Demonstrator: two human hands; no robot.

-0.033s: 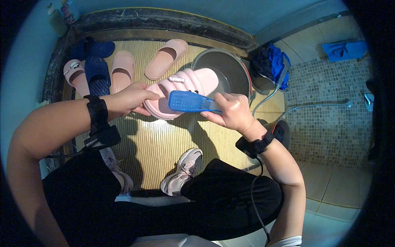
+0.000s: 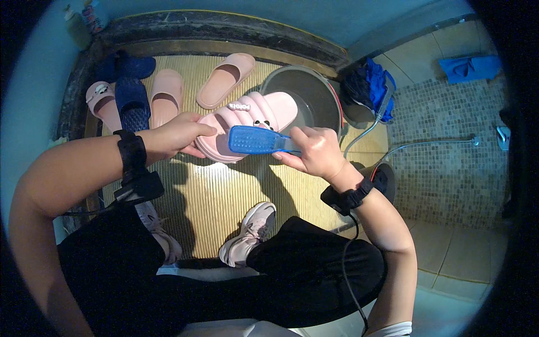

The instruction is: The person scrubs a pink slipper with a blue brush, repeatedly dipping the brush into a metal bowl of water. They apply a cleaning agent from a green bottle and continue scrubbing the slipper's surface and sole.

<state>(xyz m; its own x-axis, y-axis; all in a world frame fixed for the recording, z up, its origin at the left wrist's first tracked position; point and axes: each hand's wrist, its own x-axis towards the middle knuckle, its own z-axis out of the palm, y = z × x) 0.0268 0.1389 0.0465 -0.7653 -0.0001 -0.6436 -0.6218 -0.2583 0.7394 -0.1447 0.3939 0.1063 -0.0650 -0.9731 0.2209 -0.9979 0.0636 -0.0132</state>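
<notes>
My left hand (image 2: pixel 178 136) grips the near left end of a pink slipper (image 2: pixel 255 109), thumb on top and fingers beneath. The slipper is held above the floor, with padded ridges, raised letters and a small black-and-white animal face on its strap. In my right hand (image 2: pixel 317 151) is a blue scrub brush (image 2: pixel 251 139), held by its handle. The brush head lies over the slipper's insole opening next to the strap, its back facing up; the bristles are hidden. Behind the slipper's far right end stands a dark grey bucket (image 2: pixel 320 84), seemingly with water inside.
Several slippers lie on the ribbed yellowish floor (image 2: pixel 219 185): pink ones (image 2: pixel 167 95) and dark blue ones (image 2: pixel 132 101). Another pink slipper (image 2: pixel 225 81) lies beside the bucket. At right are a container with blue cloth (image 2: pixel 376 90), a shower hose (image 2: pixel 415 144) and a mosaic-tiled surface (image 2: pixel 449 168).
The brush has shifted very slightly on the slipper, so more of the animal face shows. Both hands keep their grip.
</notes>
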